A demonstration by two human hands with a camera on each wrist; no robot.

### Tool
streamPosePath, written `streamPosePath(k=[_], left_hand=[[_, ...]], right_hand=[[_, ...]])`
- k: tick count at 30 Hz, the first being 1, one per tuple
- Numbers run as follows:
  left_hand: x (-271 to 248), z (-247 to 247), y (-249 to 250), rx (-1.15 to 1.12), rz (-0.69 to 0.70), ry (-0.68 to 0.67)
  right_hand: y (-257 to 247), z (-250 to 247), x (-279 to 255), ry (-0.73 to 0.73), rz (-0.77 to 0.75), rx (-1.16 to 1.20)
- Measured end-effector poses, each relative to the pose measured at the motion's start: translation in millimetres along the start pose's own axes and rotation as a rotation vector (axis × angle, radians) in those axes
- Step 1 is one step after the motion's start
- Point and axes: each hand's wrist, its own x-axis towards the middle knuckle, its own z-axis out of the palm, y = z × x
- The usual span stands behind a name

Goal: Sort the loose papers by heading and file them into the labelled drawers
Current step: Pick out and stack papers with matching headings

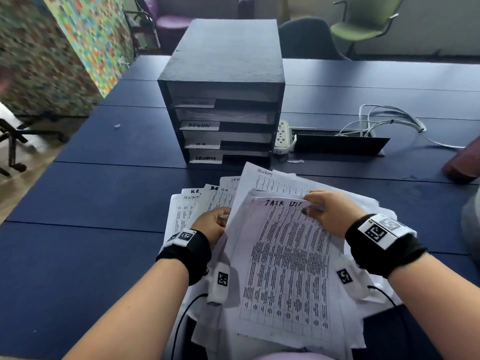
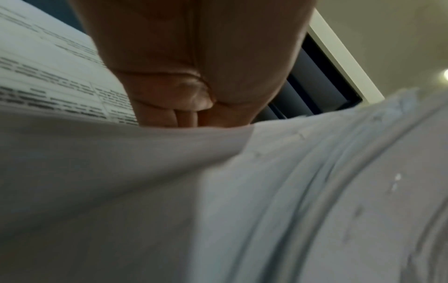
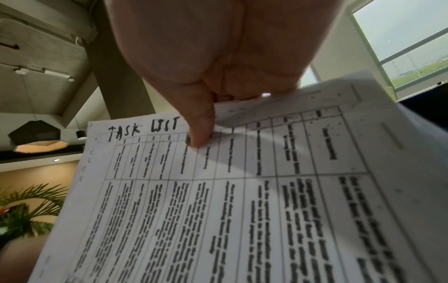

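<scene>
A black drawer unit (image 1: 220, 100) stands mid-table with labels ADMIN (image 1: 199, 125), H.R (image 1: 201, 144) and SECURITY (image 1: 205, 158); its top label is blurred. In front of it lies a loose heap of printed papers (image 1: 187, 206) headed H.R and SECURITY. My right hand (image 1: 318, 210) pinches the top edge of the sheet headed TASK LIST (image 1: 285, 268), thumb on its face. The right wrist view shows that thumb (image 3: 201, 132) on the TASK LIST sheet (image 3: 218, 210). My left hand (image 1: 217, 222) grips the left edge of the raised stack. Its fingers (image 2: 184, 107) curl over the stack (image 2: 266, 191).
A white power strip (image 1: 281, 136), an open cable hatch (image 1: 337, 144) and white cables (image 1: 384, 118) lie right of the unit on the dark blue table (image 1: 91, 203). A reddish object (image 1: 465, 165) is at the right edge. Chairs (image 1: 363, 24) stand behind, a colourful panel (image 1: 91, 35) at left.
</scene>
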Motion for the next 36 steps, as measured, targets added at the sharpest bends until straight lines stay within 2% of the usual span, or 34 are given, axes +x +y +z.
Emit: streamPosePath(k=[5, 8, 13, 17, 20, 22, 23, 26, 28, 30, 33, 36], left_hand=[[-4, 5, -16, 0.334, 0.021, -0.022], [-10, 11, -17, 0.376, 0.0, -0.106], [-13, 13, -10, 0.489, 0.067, -0.207], [-13, 10, -8, 0.544, 0.062, -0.24], [-10, 4, -5, 0.572, 0.063, -0.283], [-6, -6, -6, 0.5, 0.048, -0.23], [-3, -11, -7, 0.426, 0.02, -0.162], [8, -29, -13, 0.472, -0.087, 0.235], [12, -37, -22, 0.462, -0.187, 0.397], [13, -40, -27, 0.297, -0.241, 0.394], [10, -38, -31, 0.113, -0.209, 0.34], [6, -33, -29, 0.072, -0.156, 0.292]], right_hand=[[13, -11, 14, 0.035, 0.039, -0.036], [16, -6, 19, 0.017, 0.026, -0.044], [21, 10, 22, 0.031, -0.142, -0.074], [28, 20, 23, -0.071, -0.106, 0.004], [32, 23, 23, -0.049, -0.08, 0.023], [33, 25, 22, -0.013, -0.077, 0.006], [33, 26, 21, -0.004, -0.084, 0.003], [32, 36, 20, 0.012, -0.119, 0.01], [33, 41, 19, 0.022, -0.133, 0.009], [34, 43, 18, 0.024, -0.134, -0.003], [35, 44, 17, 0.036, -0.126, -0.016], [35, 47, 17, 0.052, -0.129, -0.021]])
